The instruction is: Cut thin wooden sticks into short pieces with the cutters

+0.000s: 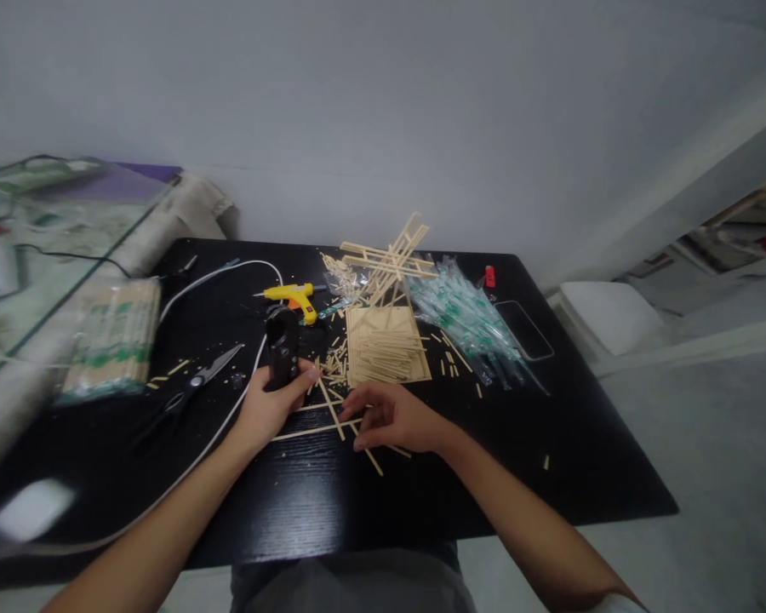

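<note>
My left hand point(277, 400) is closed around an upright black handheld device point(283, 349) with small buttons on its side; its exact kind is unclear. Below and between my hands, several thin wooden sticks point(312, 432) lie crossed. My right hand point(392, 417) hovers over their right ends, fingers bent, with a gap between thumb and fingertips. Whether its fingertips touch a stick is hard to see. Just beyond that hand, a pile of cut sticks point(389, 356) rests on a square wooden board point(374, 319).
A yellow glue gun point(294, 295) and scissors point(197, 383) lie left. Behind the board stands a stick-built frame point(396, 260). Bagged sticks point(463, 306) lie right, near a red lighter point(489, 276). Another stick pack point(115, 332) sits far left. A white cable point(214, 443) crosses the black table point(485, 477).
</note>
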Tool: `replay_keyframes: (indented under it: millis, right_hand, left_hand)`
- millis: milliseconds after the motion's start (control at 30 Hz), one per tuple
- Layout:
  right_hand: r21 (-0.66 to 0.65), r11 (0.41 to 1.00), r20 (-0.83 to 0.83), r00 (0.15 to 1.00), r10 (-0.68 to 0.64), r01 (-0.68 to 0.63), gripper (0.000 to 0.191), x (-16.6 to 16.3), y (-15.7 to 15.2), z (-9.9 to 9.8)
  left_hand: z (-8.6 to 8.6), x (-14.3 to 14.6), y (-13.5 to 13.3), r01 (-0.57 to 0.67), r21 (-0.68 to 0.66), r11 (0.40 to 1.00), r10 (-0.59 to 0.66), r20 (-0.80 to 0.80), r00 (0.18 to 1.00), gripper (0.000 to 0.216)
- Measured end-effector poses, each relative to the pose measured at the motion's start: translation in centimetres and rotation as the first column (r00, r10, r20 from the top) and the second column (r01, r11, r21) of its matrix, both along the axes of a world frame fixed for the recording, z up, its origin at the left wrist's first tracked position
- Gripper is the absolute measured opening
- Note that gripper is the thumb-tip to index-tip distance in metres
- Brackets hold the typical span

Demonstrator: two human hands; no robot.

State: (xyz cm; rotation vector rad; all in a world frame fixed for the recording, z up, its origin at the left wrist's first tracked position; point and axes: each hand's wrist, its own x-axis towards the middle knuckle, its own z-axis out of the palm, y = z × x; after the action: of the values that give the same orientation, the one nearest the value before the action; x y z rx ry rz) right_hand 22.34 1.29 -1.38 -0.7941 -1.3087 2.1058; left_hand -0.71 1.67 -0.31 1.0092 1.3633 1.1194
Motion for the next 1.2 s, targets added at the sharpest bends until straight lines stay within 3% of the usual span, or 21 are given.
replay_keyframes:
  millis: [133, 233, 400, 633, 767, 900, 1000, 1200]
  right_hand:
    - [-0.089, 0.987, 0.034, 0.991, -0.130, 0.132, 0.049, -0.3, 0.0, -0.6]
    - [-0.148, 0.980, 0.051, 0.991, -0.127, 0.133, 0.041, -0.7, -0.2, -0.7]
    - [-0.218, 0.964, 0.042, 0.989, -0.145, 0.151, 0.045, -1.3, -0.7, -0.7]
    - [-0.179, 0.971, 0.078, 0.986, -0.144, 0.156, 0.034, -1.5, -1.0, -0.9]
    - [0.033, 0.974, 0.125, 0.966, -0.225, 0.223, 0.030, -1.7, -1.1, -0.9]
    - [0.400, 0.873, 0.213, 0.899, -0.384, 0.278, 0.016, -1.8, -1.7, 0.0]
    - [0.568, 0.783, 0.229, 0.866, -0.445, 0.252, 0.012, -1.9, -2.6, 0.3]
    - [0.720, 0.674, 0.281, 0.818, -0.502, 0.166, 0.019, -2.0, -3.6, -0.9]
  left_hand:
    - [0.0, 0.4, -0.4, 0.044, -0.008, 0.999, -0.044, 0.003, 0.999, 0.036]
    - [0.2, 1.0, -0.9, 0.125, -0.011, 0.992, -0.125, -0.049, 0.991, 0.034]
    - [0.5, 1.8, -1.3, 0.213, 0.086, 0.973, -0.197, -0.166, 0.966, 0.029]
    - [-0.3, 1.5, -1.6, 0.379, 0.189, 0.906, -0.323, -0.270, 0.907, 0.025]
    - [0.4, 1.0, -2.0, 0.505, 0.278, 0.817, -0.364, -0.429, 0.826, 0.018]
    - [2.1, 0.8, -2.5, 0.570, 0.353, 0.742, -0.332, -0.546, 0.769, 0.008]
    - [2.6, 0.7, -3.4, 0.580, 0.360, 0.730, -0.311, -0.582, 0.752, 0.010]
    - [1.9, 0.5, -4.9, 0.556, 0.383, 0.738, -0.247, -0.613, 0.750, 0.014]
